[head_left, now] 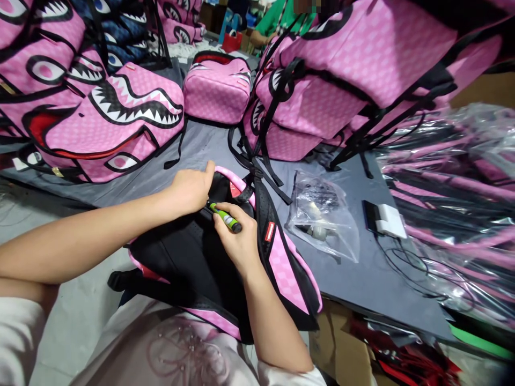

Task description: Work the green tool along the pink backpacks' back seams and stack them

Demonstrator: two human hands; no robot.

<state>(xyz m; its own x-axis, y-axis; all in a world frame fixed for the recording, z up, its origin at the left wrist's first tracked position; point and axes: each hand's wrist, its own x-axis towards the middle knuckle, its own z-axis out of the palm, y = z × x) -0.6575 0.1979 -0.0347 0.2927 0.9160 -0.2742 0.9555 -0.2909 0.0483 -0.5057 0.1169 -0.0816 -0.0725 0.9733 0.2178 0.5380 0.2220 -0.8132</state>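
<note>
A black and pink backpack (181, 257) lies at the table's front edge, its black back side up and its straps spread. My right hand (237, 233) is closed around a green tool (227, 219) with a dark end, its tip pointing up and left at the top of the backpack. Close beside that tip, my left hand (191, 187) rests on the backpack's upper edge near the pink piping. Its fingers are bent together, and what they pinch is hidden. A black shoulder strap (263, 209) with a red label runs down to the right of my right hand.
Pink shark-mouth backpacks (132, 112) are piled at the left, others (322, 91) at the right, with a small pink bag (217, 88) between. A clear plastic bag (322, 214), a white charger (391, 221) and cables lie at the right. Behind the table is a person in green (277, 21).
</note>
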